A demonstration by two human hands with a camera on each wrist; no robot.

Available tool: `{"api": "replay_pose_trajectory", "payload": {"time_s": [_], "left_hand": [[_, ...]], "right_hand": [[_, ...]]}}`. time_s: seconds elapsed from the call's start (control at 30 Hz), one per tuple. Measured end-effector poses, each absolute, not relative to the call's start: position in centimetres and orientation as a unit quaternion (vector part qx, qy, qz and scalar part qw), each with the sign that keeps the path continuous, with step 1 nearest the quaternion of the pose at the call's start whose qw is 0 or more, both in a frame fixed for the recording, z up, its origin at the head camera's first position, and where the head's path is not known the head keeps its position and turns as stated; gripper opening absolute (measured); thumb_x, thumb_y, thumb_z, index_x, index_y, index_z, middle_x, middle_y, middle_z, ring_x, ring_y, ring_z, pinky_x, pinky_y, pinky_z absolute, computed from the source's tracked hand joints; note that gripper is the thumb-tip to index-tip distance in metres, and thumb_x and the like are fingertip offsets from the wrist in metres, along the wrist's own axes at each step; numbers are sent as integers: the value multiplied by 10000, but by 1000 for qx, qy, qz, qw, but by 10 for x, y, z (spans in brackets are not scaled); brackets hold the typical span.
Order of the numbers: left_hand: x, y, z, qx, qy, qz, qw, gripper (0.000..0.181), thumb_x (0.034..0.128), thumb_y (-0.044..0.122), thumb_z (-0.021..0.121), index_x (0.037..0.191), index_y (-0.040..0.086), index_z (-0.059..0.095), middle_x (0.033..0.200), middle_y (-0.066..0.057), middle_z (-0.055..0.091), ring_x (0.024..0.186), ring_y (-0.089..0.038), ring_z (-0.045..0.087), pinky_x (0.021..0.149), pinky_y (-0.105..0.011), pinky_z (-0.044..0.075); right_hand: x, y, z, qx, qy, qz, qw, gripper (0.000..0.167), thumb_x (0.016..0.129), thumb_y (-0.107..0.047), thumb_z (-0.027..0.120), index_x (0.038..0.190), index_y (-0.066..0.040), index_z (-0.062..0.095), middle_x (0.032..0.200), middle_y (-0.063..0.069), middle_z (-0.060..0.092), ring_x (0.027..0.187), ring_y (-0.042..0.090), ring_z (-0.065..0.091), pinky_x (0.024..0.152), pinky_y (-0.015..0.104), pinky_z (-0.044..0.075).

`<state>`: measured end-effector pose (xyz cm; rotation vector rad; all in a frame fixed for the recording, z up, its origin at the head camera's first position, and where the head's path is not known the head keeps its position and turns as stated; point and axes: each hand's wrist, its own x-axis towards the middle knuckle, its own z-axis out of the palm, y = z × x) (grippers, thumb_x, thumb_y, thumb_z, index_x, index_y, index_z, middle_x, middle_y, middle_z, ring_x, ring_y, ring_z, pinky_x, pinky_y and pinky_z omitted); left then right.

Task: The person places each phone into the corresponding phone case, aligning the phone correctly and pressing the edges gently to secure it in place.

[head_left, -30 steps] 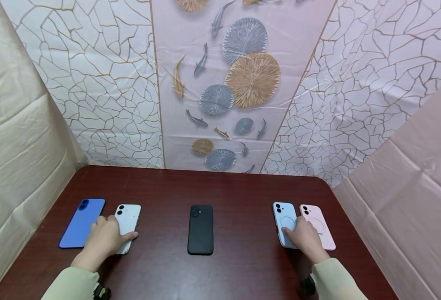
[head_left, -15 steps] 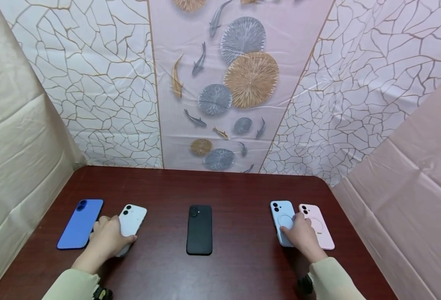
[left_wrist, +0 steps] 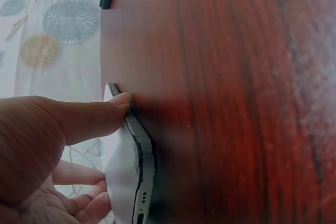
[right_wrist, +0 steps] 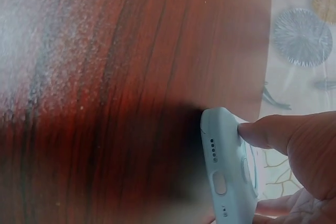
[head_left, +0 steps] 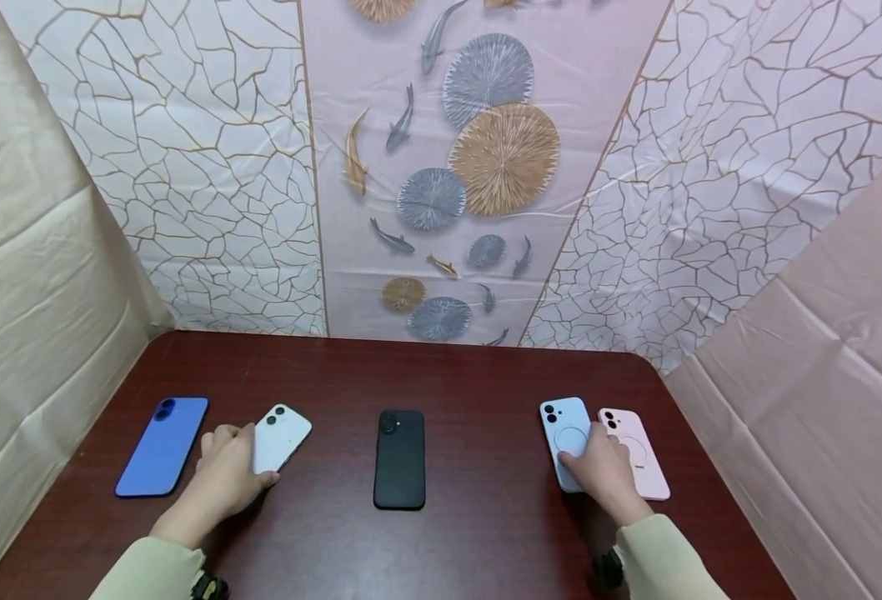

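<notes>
On the left side of the table, my left hand (head_left: 225, 473) grips a white phone (head_left: 282, 435) that lies back up, its camera end angled to the right. Seen from the left wrist, the thumb presses one long edge of the white phone (left_wrist: 122, 166) and the fingers are at the opposite edge. My right hand (head_left: 608, 472) holds a light blue phone (head_left: 565, 415) with a ring on its back. In the right wrist view, the thumb is on one edge of the light blue phone (right_wrist: 231, 166); its fingers are mostly hidden behind it.
A blue phone (head_left: 162, 447) lies at the far left of the dark wooden table (head_left: 478, 542). A black phone (head_left: 399, 462) lies in the middle. Beside the right hand is a pink phone (head_left: 647, 458), partly covered by it. Patterned cloth (head_left: 441, 200) hangs behind the table.
My left hand has moved right with the white phone, away from the blue phone, and the white phone has turned clockwise. The light blue phone has shifted slightly away and left with my right hand.
</notes>
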<state>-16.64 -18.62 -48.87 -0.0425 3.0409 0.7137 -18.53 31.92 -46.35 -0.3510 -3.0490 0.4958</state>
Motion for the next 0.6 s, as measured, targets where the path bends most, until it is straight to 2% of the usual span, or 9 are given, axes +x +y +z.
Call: {"api": "replay_pose_trajectory", "payload": {"time_s": [0.17,0.27,0.43,0.6], "left_hand": [[-167,-187,-491,-10,974,224,12,904,731,257,855,1352,-174,359,1226,-428,398,1082,-568,347,884,-628,321],[-167,-187,-492,-12,973,229,12,950,730,271,858,1388,-152,318,1216,-417,425,1083,-563,352,889,-634,308],[-167,-188,-490,-30,971,237,7,1032,695,303,880,1418,-117,275,1194,-405,424,1056,-553,359,863,-637,330],[-169,-190,-485,-54,961,268,31,1149,662,363,894,1441,-117,200,1231,-421,389,1085,-557,415,866,-623,390]], "right_hand": [[-187,321,-464,-106,-980,165,18,810,783,-249,771,1305,214,360,1137,420,484,1008,530,507,817,575,442],[-187,322,-464,-98,-978,180,27,798,794,-233,758,1318,213,354,1167,425,477,1035,526,511,837,577,443],[-188,322,-459,-94,-973,205,43,677,870,-200,661,1332,197,365,1241,413,468,1118,510,498,902,584,424],[-190,323,-453,-90,-970,219,50,551,910,-137,583,1318,190,409,1260,394,481,1153,480,495,925,577,418]]}}
